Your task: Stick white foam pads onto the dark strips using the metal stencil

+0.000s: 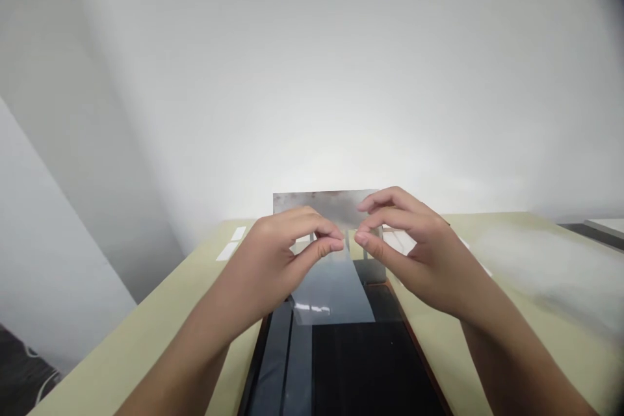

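My left hand [287,250] is closed in a pinch, thumb against forefinger. A clear, glossy film [334,296] runs down from these fingertips over a black flat panel [370,364] with an orange edge. Close by on the right, my right hand [412,240] also pinches thumb to forefinger, its other fingers curled; what lies in that pinch, if anything, is too fine to make out. Behind both hands stands a thin, mirror-like sheet [324,203], partly hidden by them.
The black panel lies on a pale yellow table [160,325] against a white wall [336,78]. White slips [227,251] lie at the back left. A blurred, cloudy clear plastic [546,273] spreads on the right. White cables [46,387] show at the lower left.
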The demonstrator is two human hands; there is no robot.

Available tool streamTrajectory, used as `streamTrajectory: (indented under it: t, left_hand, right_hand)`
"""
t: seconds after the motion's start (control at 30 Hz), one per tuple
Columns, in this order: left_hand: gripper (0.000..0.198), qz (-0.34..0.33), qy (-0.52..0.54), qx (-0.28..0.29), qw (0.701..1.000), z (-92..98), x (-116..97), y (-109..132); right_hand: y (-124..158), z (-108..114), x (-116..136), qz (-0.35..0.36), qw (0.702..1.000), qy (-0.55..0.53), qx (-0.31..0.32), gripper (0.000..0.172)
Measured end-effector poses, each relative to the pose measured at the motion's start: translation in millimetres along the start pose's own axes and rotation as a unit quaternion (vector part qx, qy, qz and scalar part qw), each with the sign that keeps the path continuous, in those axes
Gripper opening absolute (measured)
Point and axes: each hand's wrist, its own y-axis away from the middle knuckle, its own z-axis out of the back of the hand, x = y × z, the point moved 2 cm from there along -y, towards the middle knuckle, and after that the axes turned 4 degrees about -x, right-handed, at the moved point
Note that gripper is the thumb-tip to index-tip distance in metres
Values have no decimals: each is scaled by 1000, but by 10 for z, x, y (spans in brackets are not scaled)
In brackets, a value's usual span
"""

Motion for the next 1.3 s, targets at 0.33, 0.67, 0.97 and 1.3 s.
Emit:
streamTrajectory:
  t: [0.33, 0.67, 0.97, 1.3]
  left_hand:
    - [12, -124, -16, -53, 991, 30, -155, 33]
    - [14, -137, -21, -62, 988, 38, -195, 48]
    - [38, -162, -1, -24, 986, 35, -209, 72]
    - [29, -174, -21, -7, 984, 54, -236, 106]
  right_hand:
    - [-16, 80, 87, 17, 993, -90, 75, 14]
    - [-29, 80, 89, 6, 997, -60, 48, 16]
    - [-16, 98, 105, 1, 995, -73, 60, 13]
    - [-22, 134, 103, -25, 987, -129, 91, 15]
